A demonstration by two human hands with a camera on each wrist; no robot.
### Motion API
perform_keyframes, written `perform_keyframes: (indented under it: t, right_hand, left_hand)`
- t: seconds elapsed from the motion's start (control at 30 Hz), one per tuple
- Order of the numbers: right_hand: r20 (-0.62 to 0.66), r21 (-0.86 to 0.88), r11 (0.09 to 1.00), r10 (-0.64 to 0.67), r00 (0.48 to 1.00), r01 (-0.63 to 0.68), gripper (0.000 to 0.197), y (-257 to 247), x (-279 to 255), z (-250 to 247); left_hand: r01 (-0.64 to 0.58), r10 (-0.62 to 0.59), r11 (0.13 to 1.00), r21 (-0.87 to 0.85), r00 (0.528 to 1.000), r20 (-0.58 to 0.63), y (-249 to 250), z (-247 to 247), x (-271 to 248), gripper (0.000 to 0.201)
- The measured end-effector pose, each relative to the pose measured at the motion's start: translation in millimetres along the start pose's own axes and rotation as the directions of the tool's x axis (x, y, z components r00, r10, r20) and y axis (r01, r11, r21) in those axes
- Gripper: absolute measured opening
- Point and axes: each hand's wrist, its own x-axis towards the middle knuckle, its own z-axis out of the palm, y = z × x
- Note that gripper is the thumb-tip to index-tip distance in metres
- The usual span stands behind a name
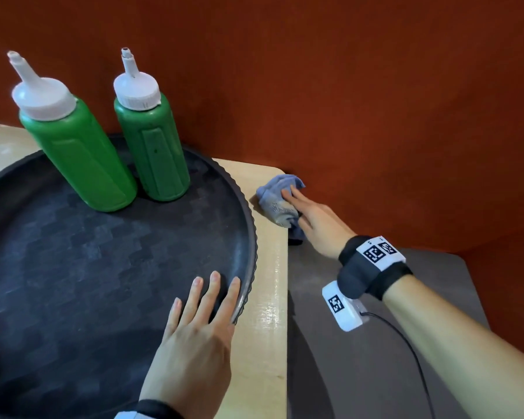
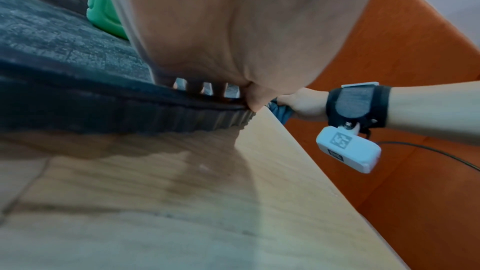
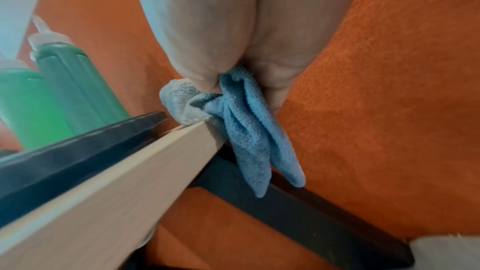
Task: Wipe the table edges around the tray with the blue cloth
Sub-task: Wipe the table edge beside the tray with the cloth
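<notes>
While bottles [image 1: 103, 137] crowd tray [image 1: 248, 213], cloth [image 1: 277, 201] at corner.

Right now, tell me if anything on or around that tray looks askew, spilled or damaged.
Nothing spilled or damaged shows. Both green bottles stand capped on the tray. The only untidy thing is the blue cloth, bunched at the table corner under the right hand, with part hanging off the edge.

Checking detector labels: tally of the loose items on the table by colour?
Green: 2, squeeze bottles standing in the tray
Black: 1, round tray
Blue: 1, cloth at the table corner
Total: 4
</notes>
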Motion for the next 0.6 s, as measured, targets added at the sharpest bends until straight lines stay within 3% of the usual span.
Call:
perform_keyframes:
  t: [0.13, 0.43, 0.53, 0.6]
  right_hand:
    - [0.021, 0.114, 0.993, -0.011, 1.0, 0.009, 0.061, -18, -54, 23]
    - [0.138, 0.365, 0.931, -0.065, 0.988, 0.01, 0.07, -78, -256, 113]
    - [0.175, 0.254, 0.967, -0.052, 0.983, 0.005, 0.068, -84, -285, 126]
    - [0.157, 0.285, 0.958, -0.022, 0.987, -0.024, 0.069, -86, -279, 123]
  left_hand:
    - [-0.004, 0.005, 0.998, -0.056, 1.0, 0.021, 4, -10, 1, 0.069]
    - [0.032, -0.03, 0.987, -0.159, 0.999, 0.016, 6, -5, 7, 0.057]
    - [0.039, -0.04, 0.982, -0.182, 0.999, -0.001, 9, -5, 6, 0.057]
    - [0.042, -0.048, 0.978, -0.204, 0.999, -0.026, 13, -5, 2, 0.057]
